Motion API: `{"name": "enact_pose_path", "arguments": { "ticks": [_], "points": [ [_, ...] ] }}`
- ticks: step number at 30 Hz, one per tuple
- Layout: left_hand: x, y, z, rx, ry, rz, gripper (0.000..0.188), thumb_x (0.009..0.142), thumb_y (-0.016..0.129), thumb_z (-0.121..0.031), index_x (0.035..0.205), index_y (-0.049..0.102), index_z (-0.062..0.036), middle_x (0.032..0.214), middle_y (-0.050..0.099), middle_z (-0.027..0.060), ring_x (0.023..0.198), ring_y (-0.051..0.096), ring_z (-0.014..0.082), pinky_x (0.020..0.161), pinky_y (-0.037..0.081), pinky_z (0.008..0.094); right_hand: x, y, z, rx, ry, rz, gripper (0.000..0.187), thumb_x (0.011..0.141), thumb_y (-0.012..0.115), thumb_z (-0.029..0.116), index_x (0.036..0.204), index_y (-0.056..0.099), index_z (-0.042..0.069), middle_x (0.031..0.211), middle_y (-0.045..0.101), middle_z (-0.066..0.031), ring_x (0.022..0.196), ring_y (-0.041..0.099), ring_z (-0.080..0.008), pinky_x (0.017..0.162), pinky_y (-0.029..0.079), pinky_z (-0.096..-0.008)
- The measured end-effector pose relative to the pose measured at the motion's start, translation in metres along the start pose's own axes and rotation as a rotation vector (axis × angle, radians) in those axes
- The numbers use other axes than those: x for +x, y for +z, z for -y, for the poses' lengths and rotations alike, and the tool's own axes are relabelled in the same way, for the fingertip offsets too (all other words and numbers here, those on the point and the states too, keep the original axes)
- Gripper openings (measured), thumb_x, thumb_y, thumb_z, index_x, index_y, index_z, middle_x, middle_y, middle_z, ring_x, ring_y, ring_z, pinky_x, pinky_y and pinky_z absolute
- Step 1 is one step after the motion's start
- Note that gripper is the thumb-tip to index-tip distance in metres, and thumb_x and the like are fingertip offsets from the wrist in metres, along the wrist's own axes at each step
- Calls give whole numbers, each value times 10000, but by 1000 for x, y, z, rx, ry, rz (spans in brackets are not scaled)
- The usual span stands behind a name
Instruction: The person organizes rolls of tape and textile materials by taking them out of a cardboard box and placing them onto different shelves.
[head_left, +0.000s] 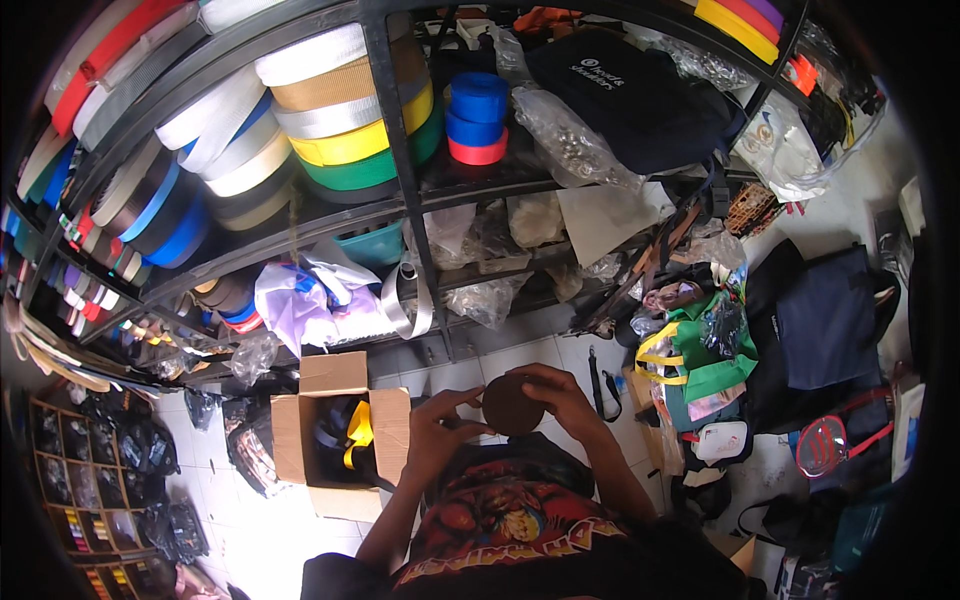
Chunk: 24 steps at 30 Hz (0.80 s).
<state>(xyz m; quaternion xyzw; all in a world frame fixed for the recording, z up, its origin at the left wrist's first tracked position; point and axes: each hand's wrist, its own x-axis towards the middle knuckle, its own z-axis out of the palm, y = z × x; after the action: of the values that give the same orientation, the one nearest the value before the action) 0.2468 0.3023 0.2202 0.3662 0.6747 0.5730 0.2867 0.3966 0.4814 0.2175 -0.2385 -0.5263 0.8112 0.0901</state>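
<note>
In front of my chest, a flat, round, dark brown roll of webbing (513, 405) is held between my two hands. My right hand (566, 398) grips it along the top and right side, fingers over the upper edge. On the other side, my left hand (436, 428) is curved like a C, with thumb and fingertips at the roll's left edge. Left of that hand, an open cardboard box (392, 432) stands on the floor. A bright yellow strap (358, 432) and dark straps lie inside it.
Black metal shelves (392, 150) ahead carry many webbing rolls, including yellow (330, 148) and blue (478, 97) ones, plus plastic bags of small parts. To the right are a green bag (712, 355) and a dark blue bag (828, 320). A black strap (604, 385) lies on the tiles.
</note>
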Motion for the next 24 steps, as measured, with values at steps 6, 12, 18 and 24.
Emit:
{"name": "enact_pose_path", "arguments": {
  "ticks": [6,12,18,24],
  "points": [
    [-2,-8,-19,-51,-177,192,782,546,891,-34,1281,630,-90,1217,648,43,583,452,30,572,430,190,2,9,4,-66,3,88,271,947,600,197,1151,669,32,1084,684,-50,1042,618,-147,946,456,-310],
    [-5,-16,-28,-43,-220,215,782,566,890,-57,1299,621,-103,1079,665,33,589,422,17,574,407,198,9,11,1,-128,-36,166,243,956,598,229,1103,673,51,998,676,-25,997,607,-122,914,443,-295],
    [-9,-16,-22,-12,-188,186,769,607,865,-50,1325,605,-132,622,480,-67,554,360,11,535,305,202,11,20,17,-164,37,89,264,948,621,247,1149,598,77,953,649,-33,943,593,-104,840,451,-260],
    [-12,7,-8,-63,-187,-57,770,622,819,41,1343,578,-82,644,520,-71,558,356,6,529,310,199,16,21,-9,102,35,-117,341,927,651,221,1212,525,83,1091,621,-115,951,615,-137,786,502,-264]
  ]
}}
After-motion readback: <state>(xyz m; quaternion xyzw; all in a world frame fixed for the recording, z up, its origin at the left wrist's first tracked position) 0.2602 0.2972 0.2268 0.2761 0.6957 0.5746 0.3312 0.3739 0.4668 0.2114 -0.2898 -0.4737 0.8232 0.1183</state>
